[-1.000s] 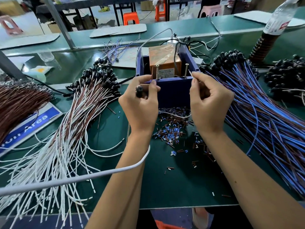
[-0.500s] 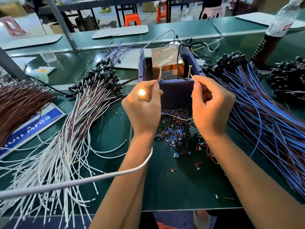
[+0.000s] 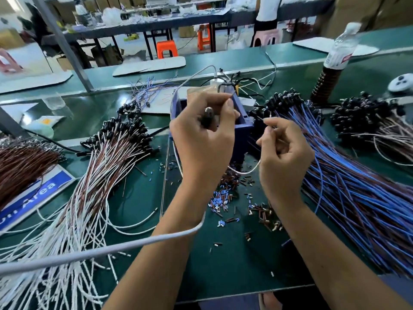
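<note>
Both hands have lifted off the blue box, and the little lamp that glowed a moment ago is dark now. It sits high in the left hand, just in front of the box at 12 o'clock.

From where I stand, the likeliest slip is a thin bare end springing out of a pinch and brushing the box's posts or the other end, which could short it. The lamp could also land in the wrong heap, since the white-and-brown pile lies at 9 o'clock and the blue-wired pile at 3 o'clock.

The left hand is curled tight round the lamp's black body, thumb and forefinger nipping one lead. The right hand is half closed, pinching the other end between thumb and forefinger. The white lead sags in a loop between the two hands.
</note>
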{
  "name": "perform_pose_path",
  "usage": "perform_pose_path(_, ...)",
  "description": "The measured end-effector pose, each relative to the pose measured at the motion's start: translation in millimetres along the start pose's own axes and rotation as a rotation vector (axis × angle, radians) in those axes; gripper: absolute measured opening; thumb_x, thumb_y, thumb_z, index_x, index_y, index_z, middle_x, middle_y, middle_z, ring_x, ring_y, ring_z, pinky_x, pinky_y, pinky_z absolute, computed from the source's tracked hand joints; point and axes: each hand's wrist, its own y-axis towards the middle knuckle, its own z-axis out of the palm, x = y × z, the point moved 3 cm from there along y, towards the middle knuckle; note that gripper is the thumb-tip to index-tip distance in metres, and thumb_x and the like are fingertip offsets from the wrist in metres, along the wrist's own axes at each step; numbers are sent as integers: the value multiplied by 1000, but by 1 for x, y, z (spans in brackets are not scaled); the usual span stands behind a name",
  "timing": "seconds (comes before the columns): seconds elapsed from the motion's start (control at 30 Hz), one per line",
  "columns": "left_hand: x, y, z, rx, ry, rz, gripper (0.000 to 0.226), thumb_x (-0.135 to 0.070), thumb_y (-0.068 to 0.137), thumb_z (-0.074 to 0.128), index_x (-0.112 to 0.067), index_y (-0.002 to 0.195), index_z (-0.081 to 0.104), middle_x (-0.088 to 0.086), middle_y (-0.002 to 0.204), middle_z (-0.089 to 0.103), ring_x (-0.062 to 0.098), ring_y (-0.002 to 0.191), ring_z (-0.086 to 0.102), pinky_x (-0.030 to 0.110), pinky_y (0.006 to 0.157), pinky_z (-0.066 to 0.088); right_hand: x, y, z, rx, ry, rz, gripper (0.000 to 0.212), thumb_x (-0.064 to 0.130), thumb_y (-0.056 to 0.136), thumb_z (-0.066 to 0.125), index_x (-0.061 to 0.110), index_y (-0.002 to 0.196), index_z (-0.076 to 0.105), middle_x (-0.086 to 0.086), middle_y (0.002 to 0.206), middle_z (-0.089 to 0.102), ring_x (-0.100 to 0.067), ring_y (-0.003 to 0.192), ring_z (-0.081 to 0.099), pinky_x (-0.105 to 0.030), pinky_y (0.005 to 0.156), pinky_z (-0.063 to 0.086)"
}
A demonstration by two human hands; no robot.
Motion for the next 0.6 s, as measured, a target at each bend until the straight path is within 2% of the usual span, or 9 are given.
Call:
perform_pose_path(0.1,-21,9,37,221,-67,-34,7,-7,92,70,-8,86,74,2,72,74,21,71,73,42,68,60,-2,24,-38,-72,-3,34,17,13,100,60,17,105,76,5,72,71,-20,50,58,-35,48,46)
perform_pose_path(0.2,-40,20,81,414,-116,-163,8,-7,93,72,-8,86,75,0,74,77,3,64,70,17,65,53,-3,61,-92,-141,-41,74,19,20,96,59,25,103,76,6,74,73,-14,47,59,-29,49,48)
perform_pose_path(0.27,-53,24,116,542,-216,-306,5,-6,93,71,-5,91,75,6,83,78,-3,52,60,12,55,44,-6,89,-136,-221,-120,126,17,26,89,61,32,97,75,4,78,74,-14,54,64,-39,53,55)
perform_pose_path(0.33,-66,23,151,617,-286,-417,9,0,92,68,-6,94,74,9,87,74,-3,43,49,13,48,38,-16,114,-185,-335,-239,195,23,33,83,60,37,102,71,-3,102,75,-24,79,74,-51,72,61)
perform_pose_path(0.37,-70,21,168,635,-296,-462,12,2,92,66,-7,95,73,9,82,70,1,43,46,14,50,36,-20,124,-210,-387,-325,221,32,37,81,57,40,112,67,-6,120,70,-28,97,73,-50,84,60)
perform_pose_path(0.43,-79,14,203,681,-287,-532,14,2,91,61,-11,92,67,5,71,55,11,51,40,22,55,32,-18,135,-247,-462,-585,199,52,47,86,50,34,136,57,-4,147,54,-26,128,60,-31,108,48)
perform_pose_path(0.47,-84,11,219,709,-273,-562,13,1,91,59,-12,90,62,4,71,49,14,56,38,26,58,32,-13,136,-253,-459,-716,115,60,52,92,47,26,146,51,-7,154,47,-26,138,51,-25,114,39)
perform_pose_path(0.53,-97,3,248,792,-227,-602,10,-5,96,54,-11,88,55,5,73,45,17,59,37,30,62,34,-1,135,-246,-338,-865,-168,65,53,103,45,13,155,42,-17,157,45,-31,145,44,-37,121,32)
perform_pose_path(0.6,-105,-5,272,838,-301,-690,22,-5,101,48,-10,81,52,7,70,43,15,51,35,26,56,32,2,134,-229,-59,-830,-277,67,50,106,47,9,157,36,-16,140,60,-31,129,55,-45,108,41)
